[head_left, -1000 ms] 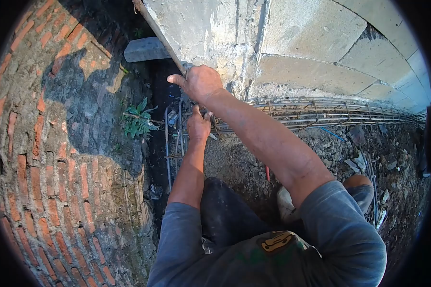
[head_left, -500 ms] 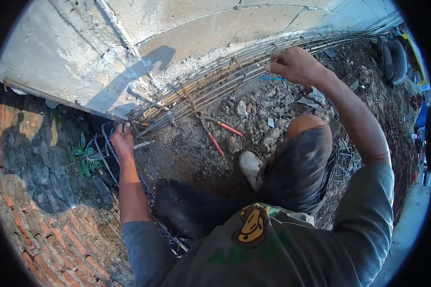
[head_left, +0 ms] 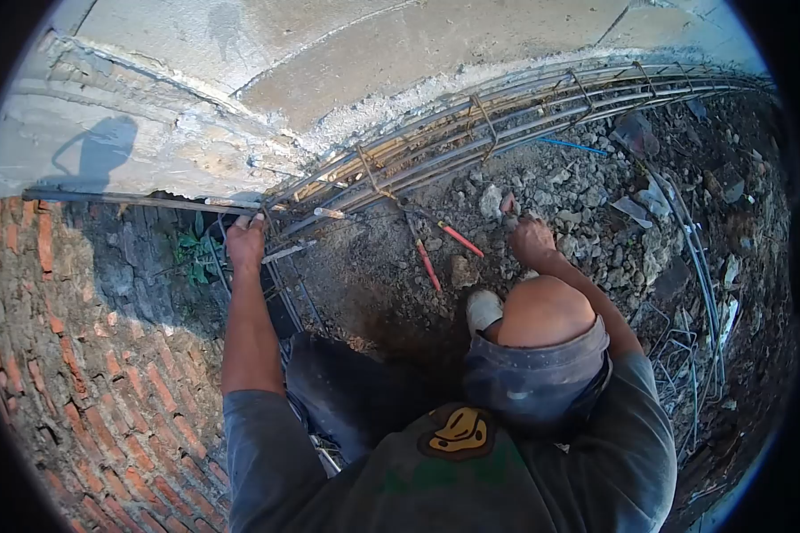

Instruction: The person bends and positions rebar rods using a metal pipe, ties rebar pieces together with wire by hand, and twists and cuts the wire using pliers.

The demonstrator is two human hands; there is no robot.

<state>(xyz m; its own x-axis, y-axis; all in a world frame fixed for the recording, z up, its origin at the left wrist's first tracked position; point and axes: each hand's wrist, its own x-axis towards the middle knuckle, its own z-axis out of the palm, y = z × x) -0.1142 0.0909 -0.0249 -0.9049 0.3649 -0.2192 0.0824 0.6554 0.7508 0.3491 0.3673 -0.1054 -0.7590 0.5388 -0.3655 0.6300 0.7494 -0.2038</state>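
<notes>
My left hand (head_left: 244, 240) is closed at the left end of the rebar cage (head_left: 436, 142), its fingertips on the end of a long thin bar (head_left: 133, 198) that runs left along the wall's foot. My right hand (head_left: 532, 238) is low over the rubble, with thumb and fingers apart and nothing visible between them. Left of it, red-handled pincers (head_left: 442, 238) lie on the soil against the cage, their handles spread. A short pale rod (head_left: 329, 213) rests near the cage's left end.
A brick wall (head_left: 107, 355) rises on the left, with a green plant (head_left: 196, 253) in the gap. The plastered wall (head_left: 347, 53) stands ahead. Bent wires (head_left: 676, 351) and long rods (head_left: 702, 266) lie at right. A blue stick (head_left: 573, 147) lies beside the cage.
My right hand has gone from the bar to above the cage, then down to the rubble. My left hand remains at the cage's left end. The view has swung right.
</notes>
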